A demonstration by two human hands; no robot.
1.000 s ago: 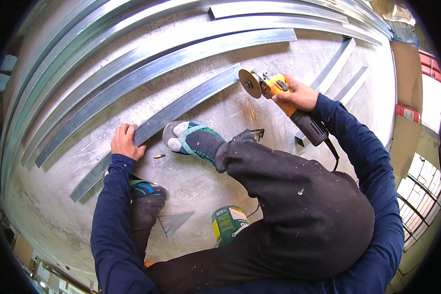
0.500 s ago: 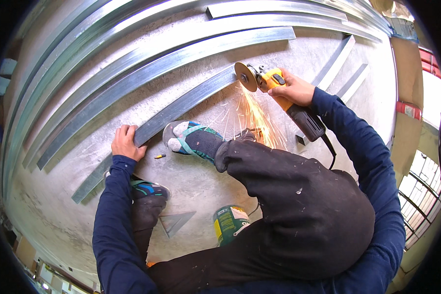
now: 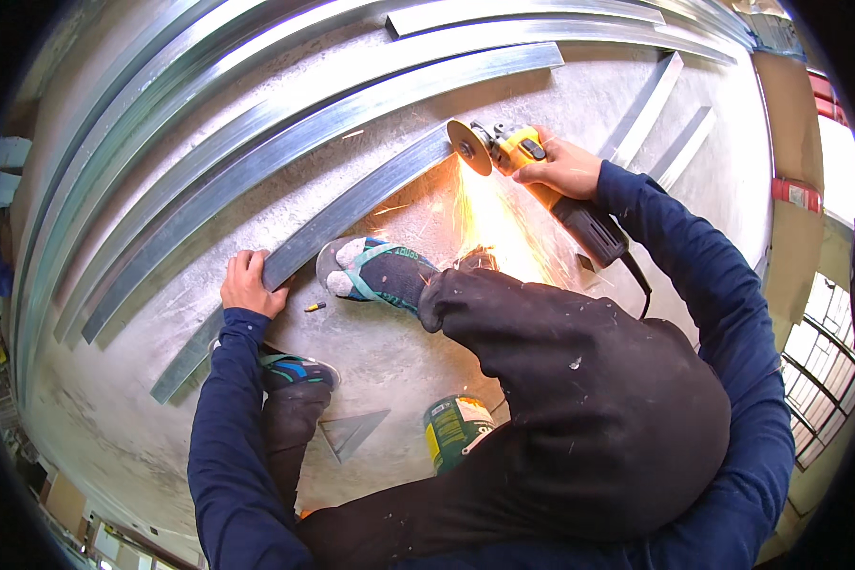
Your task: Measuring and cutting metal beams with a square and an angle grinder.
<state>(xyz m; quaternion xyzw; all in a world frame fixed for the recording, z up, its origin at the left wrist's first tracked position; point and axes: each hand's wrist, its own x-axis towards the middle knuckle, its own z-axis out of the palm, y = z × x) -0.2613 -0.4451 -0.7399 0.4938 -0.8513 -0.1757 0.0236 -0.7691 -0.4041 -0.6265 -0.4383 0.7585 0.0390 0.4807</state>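
Note:
My right hand [image 3: 567, 169] is wrapped round a yellow and black angle grinder [image 3: 522, 150]. Its round disc [image 3: 469, 147] meets the far end of a square metal tube [image 3: 356, 202], and bright sparks [image 3: 494, 223] stream down from there toward my leg. Farther back along the same tube, my left hand [image 3: 253, 285] is closed over it, pressing it against the floor; part of the tube is hidden beneath that hand. My sandalled foot [image 3: 375, 271] rests beside the tube, between the two hands.
Several long metal tubes [image 3: 323, 104] lie beyond the one being cut. Two short pieces [image 3: 646, 109] lie at the right. Nearer are a small yellow and black marker-like object [image 3: 314, 307], a triangular square [image 3: 351, 432] and a green can [image 3: 454, 432]. A black cord [image 3: 639, 275] trails from the grinder.
The spark stream has grown brighter and wider. Both hands keep their grip, with the disc still at the tube's end. The whole view has shifted slightly.

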